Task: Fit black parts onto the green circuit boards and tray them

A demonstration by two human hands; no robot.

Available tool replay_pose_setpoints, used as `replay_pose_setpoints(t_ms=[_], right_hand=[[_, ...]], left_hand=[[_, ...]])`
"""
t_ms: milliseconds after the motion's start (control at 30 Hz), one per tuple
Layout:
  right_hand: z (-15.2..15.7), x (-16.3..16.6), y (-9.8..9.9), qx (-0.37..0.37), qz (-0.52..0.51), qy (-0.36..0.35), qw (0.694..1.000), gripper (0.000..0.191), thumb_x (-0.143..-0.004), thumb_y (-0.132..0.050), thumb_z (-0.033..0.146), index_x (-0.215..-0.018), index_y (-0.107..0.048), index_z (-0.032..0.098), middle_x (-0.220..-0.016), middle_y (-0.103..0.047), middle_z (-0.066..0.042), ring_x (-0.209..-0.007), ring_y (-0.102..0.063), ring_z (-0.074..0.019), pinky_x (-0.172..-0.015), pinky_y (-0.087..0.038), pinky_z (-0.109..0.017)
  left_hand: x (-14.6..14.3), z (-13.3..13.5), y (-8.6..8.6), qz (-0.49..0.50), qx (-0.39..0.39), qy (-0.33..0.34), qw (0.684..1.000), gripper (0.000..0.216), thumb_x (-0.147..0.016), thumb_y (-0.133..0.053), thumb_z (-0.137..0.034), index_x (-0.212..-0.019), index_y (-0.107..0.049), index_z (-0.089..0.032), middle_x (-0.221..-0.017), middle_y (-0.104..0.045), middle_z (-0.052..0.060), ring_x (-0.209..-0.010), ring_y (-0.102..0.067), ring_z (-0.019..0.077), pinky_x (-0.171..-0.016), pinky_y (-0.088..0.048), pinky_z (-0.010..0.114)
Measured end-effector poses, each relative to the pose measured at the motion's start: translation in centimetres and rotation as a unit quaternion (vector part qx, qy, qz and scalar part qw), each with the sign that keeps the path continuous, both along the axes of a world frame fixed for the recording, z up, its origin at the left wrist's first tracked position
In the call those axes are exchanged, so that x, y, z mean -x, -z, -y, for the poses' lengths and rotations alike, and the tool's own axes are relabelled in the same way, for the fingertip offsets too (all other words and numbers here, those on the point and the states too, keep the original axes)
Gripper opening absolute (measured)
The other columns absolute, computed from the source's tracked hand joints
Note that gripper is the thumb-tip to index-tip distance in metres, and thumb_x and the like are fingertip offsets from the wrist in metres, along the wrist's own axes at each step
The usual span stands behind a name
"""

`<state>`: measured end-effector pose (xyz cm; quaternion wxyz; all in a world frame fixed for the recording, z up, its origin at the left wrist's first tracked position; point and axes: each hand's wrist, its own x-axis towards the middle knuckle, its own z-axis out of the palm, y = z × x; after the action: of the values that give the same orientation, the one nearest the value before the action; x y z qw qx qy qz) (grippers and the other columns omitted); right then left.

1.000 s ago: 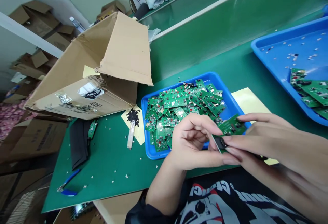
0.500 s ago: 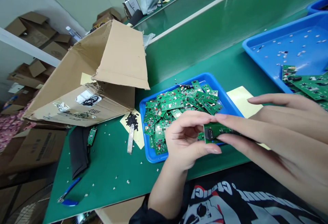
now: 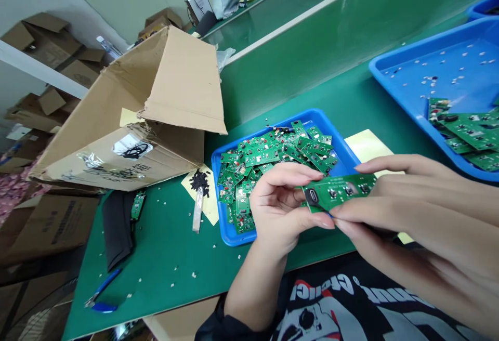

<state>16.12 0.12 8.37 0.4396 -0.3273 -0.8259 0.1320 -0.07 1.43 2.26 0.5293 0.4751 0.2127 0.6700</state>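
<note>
Both my hands hold one small green circuit board in front of my chest. My left hand pinches its left end, where a black connector sits, between thumb and fingers. My right hand grips the right part of the board, fingers stretched along it. Just behind the hands, a small blue tray is heaped with several similar green boards.
An opened cardboard box lies on its side at the left on the green mat. A yellow note with black bits, a black strip and blue tweezers lie nearby. A larger blue tray with boards stands at the right.
The board has been turned in my fingers from tilted edge-on to lying flat with its component face up. Both hands stayed in place above the tray's near edge.
</note>
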Motion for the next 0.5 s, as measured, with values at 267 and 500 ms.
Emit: replay_pose_setpoints(t_ms=[267,500], right_hand=[[-0.5,-0.6,0.4,0.021,0.037,-0.009,0.999,0.013,-0.097,-0.056,0.014,-0.091,-0.063,0.024,-0.072,-0.061,0.008,-0.061,-0.057,-0.0081,-0.099,-0.049,-0.030],[-1.8,-0.9,-0.2,-0.019,0.054,-0.006,0.998,0.013,-0.092,-0.065,0.011,-0.090,-0.063,0.024,-0.067,-0.061,0.010,-0.055,-0.053,-0.0060,-0.099,-0.049,-0.033]], left_hand=[[0.1,-0.2,0.2,0.004,-0.027,0.002,1.000,0.034,-0.073,-0.091,-0.027,-0.104,-0.076,-0.029,-0.099,-0.075,-0.002,-0.094,-0.073,0.0094,-0.074,-0.062,0.016],[0.2,-0.2,0.4,-0.014,-0.037,-0.021,0.999,0.036,-0.074,-0.091,-0.029,-0.107,-0.077,-0.032,-0.100,-0.076,-0.002,-0.096,-0.075,0.0132,-0.074,-0.064,0.020]])
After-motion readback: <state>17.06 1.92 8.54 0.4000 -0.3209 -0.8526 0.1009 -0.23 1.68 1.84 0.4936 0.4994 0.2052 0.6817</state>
